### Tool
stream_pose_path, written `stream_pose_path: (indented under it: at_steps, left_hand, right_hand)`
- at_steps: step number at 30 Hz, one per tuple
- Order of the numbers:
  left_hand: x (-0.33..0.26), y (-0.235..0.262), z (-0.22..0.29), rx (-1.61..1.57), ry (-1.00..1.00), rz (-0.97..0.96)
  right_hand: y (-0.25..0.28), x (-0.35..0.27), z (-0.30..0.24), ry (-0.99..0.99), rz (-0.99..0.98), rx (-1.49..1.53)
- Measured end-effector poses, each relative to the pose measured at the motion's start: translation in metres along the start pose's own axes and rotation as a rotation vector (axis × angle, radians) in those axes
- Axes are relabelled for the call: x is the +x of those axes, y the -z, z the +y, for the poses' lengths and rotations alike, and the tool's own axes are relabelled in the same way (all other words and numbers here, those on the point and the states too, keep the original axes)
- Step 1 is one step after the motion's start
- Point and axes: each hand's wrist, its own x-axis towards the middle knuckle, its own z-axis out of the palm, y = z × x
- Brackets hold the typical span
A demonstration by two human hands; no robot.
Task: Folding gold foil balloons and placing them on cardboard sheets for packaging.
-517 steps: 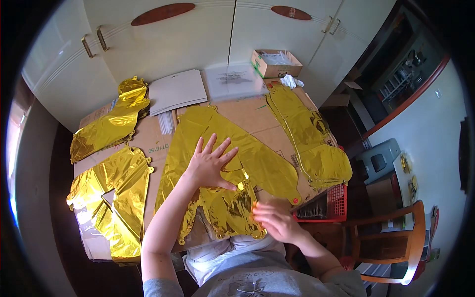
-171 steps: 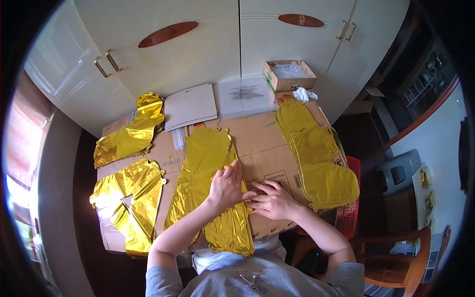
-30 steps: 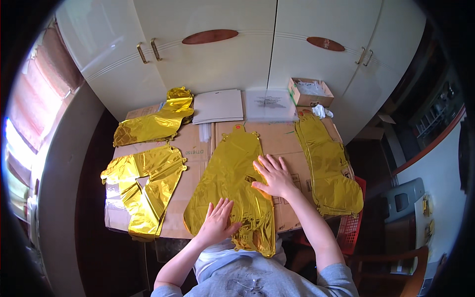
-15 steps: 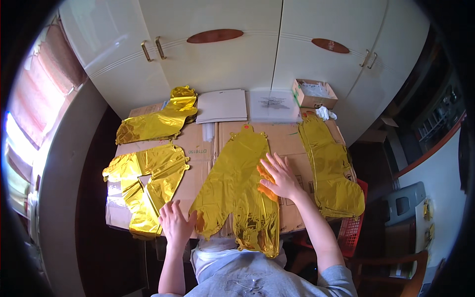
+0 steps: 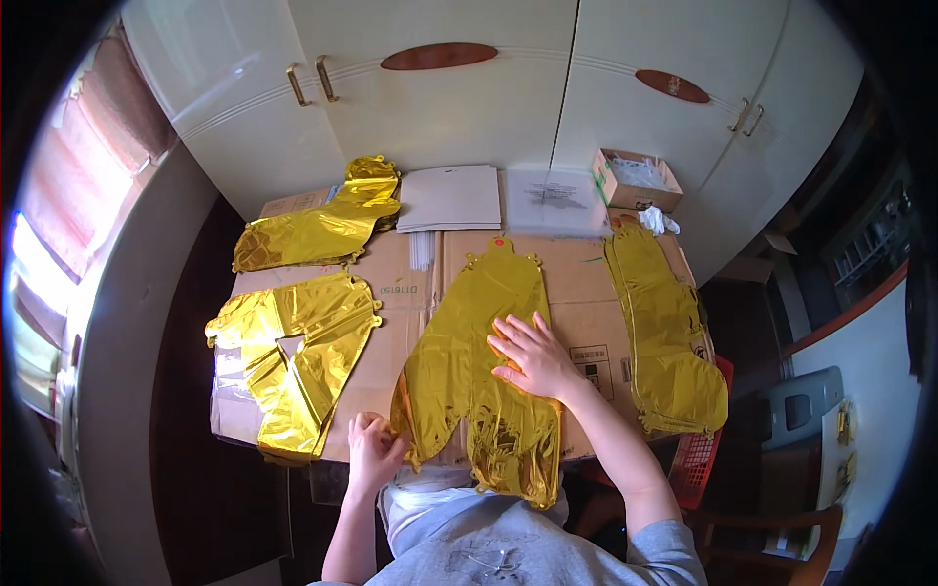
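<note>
A flat, uninflated gold foil balloon (image 5: 489, 322) lies in front of me, its split lower end hanging over the table's near edge. My right hand (image 5: 532, 361) rests on its right half, palm down with fingers spread. Beside the lower left edge of the balloon is my left hand (image 5: 378, 451), its fingers curled inward and the thumb close to the foil. Whatever those fingers may pinch is hidden. The foil edge near this hand is bent up and reflects orange.
More gold foil balloons lie at left (image 5: 303, 356), far left (image 5: 318, 232) and right (image 5: 669, 337). Cardboard (image 5: 576, 264) covers the table. Grey card sheets (image 5: 449, 198), a clear plastic sheet (image 5: 557, 202) and a small box (image 5: 637, 183) line the back. A red basket (image 5: 699, 459) stands at right.
My right hand has moved left from the balloon's right edge onto its surface. The left hand has shifted right and its fingers have curled. The view has tilted slightly.
</note>
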Motion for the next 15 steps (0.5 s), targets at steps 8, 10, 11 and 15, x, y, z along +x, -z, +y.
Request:
stream_pose_path:
  at_steps: [8,10,11,15]
  left_hand:
    - [0.0,-0.018,0.068,0.089,-0.51,0.059]
    - [0.003,-0.032,0.084,0.112,-0.598,0.031]
    - [0.005,-0.038,0.092,0.124,-0.664,0.025]
    - [0.013,-0.066,0.11,0.223,-0.737,-0.048]
  right_hand:
    - [0.009,0.001,-0.006,0.045,0.188,-0.033]
    - [0.013,0.001,-0.007,0.03,0.294,0.111]
    - [0.015,0.0,-0.008,0.021,0.345,0.182]
    - [0.022,0.0,-0.018,-0.126,0.291,0.747]
